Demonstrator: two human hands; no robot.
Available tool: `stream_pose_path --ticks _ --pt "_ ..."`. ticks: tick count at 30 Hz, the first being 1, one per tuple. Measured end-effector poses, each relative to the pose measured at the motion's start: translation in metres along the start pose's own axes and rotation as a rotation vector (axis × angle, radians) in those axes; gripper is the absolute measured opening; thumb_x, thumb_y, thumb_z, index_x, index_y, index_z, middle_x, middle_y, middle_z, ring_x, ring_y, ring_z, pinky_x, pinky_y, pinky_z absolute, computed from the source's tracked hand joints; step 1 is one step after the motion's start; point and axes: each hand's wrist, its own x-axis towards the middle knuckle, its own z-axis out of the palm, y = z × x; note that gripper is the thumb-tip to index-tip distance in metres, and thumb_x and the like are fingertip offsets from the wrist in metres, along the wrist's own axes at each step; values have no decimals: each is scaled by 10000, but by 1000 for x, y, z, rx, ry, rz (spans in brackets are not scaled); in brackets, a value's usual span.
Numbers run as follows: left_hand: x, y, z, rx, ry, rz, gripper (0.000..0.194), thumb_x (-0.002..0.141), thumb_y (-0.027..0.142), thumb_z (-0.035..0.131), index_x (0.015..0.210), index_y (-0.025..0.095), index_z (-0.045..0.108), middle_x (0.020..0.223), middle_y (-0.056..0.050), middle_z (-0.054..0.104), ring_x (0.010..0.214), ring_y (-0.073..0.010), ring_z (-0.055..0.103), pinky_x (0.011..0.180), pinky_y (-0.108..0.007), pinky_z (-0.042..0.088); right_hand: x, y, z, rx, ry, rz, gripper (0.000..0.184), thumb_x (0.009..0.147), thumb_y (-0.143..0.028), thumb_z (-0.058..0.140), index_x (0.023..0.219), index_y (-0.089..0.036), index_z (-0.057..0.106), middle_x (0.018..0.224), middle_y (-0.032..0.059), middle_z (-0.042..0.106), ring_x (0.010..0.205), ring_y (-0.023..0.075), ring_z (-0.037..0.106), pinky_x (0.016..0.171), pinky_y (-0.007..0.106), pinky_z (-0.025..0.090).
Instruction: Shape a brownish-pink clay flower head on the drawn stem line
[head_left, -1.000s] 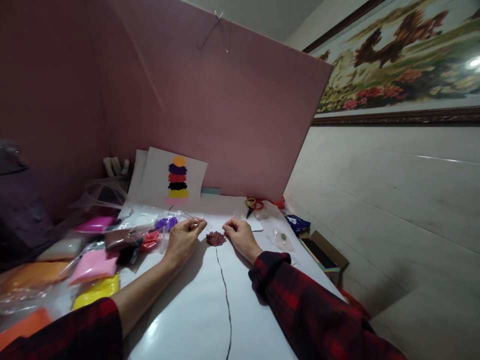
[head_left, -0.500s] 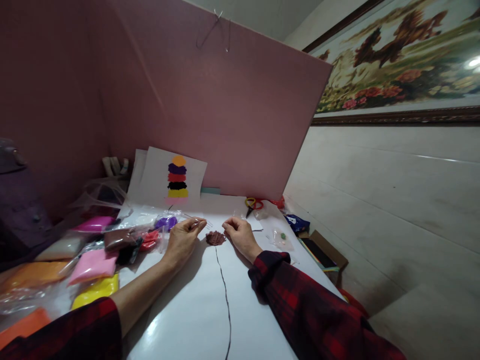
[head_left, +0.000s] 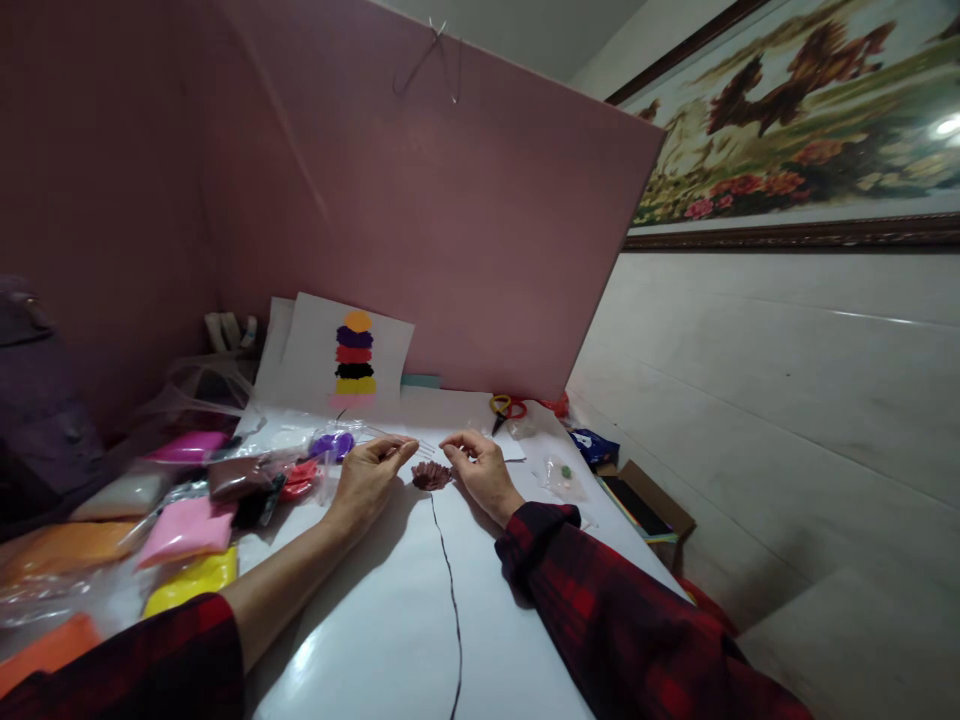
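Thin tool (head_left: 426, 448), crosswise, tip rightward

Dim light, glare on the white tabletop (head_left: 375, 620)

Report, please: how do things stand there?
Left hand holds a thin pronged tool. Right hand nearby, contents unclear. Brown ruffled piece on white surface. Coloured packets off to the left.

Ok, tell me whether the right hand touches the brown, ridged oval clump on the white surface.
Cannot tell. In the head view, the right hand sits close beside the brown clump, with neither contact nor a gap plain.
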Motion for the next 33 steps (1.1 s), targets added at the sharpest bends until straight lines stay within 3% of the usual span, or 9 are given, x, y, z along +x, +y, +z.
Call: stream_pose_path --ticks 4,9,12,15,18,22,27,30,33 --pt "-3 5 1 7 -24 41 216 687 407 682 700 194 720 755 -35 731 763 -190 645 743 -297 473 -2 -4 -1 -9 -8 -79 117 808 -193 589 789 -185 705 752 26 615 678 146 534 668 266 444" --pt "-8 12 1 132 -162 172 225 744 387 633 660 185 688 643 -8 667 632 -157 594 628 -266 440 -8 -9 1 -33 -81 -219 102 813 -174 602 806 -194 701 740 14 582 657 137 535 650 264 442" --pt "-8 14 1 172 -119 181 250 768 392 600 644 184 664 620 5 630 619 -147 552 609 -257 407 -10 -9 1 -52 -88 -263 155 804 -114 535 722 -187 644 716 13 585 676 145 547 660 268 437" --pt "-8 14 0 163 -31 107 273 794 415 559 682 183 650 629 10 620 631 -148 532 613 -256 394 -10 -10 1 -80 -61 -186 147 812 -129 522 709 -190 608 696 9 594 663 147 542 636 263 425" --pt "-8 14 0 207 -62 94 269 793 411 544 695 183 646 655 4 635 658 -160 547 637 -262 399 -10 -11 0 -104 -96 -143 127 833 -169 533 740 -191 616 691 11 601 641 146 532 601 258 414" --pt "-10 17 0 284 -83 115 300 814 430 493 691 194 632 683 -10 660 688 -176 577 648 -267 405 -12 -14 0 -147 -156 -222 128 854 -162 523 834 -195 644 764 29 631 678 153 539 638 271 427" --pt "-17 33 -3 691 9 -16 290 836 448 467 735 216 609 749 -47 682 714 -226 605 600 -291 351 -13 -14 0 -182 -131 -273 125 867 -163 530 862 -195 651 792 35 632 724 161 563 697 277 436" --pt "-23 40 -4 982 -102 -59 313 816 496 491 805 205 606 826 -109 698 755 -296 631 575 -310 323 -12 -13 0 -189 -109 -272 133 864 -156 525 836 -186 651 776 36 630 723 163 570 697 274 434" --pt "-29 38 -3 1140 -184 -50 327 847 469 456 848 177 604 905 -159 694 778 -326 646 581 -324 329 -12 -11 0 -194 -107 -280 144 858 -151 518 822 -179 655 773 42 635 729 167 576 701 273 435"
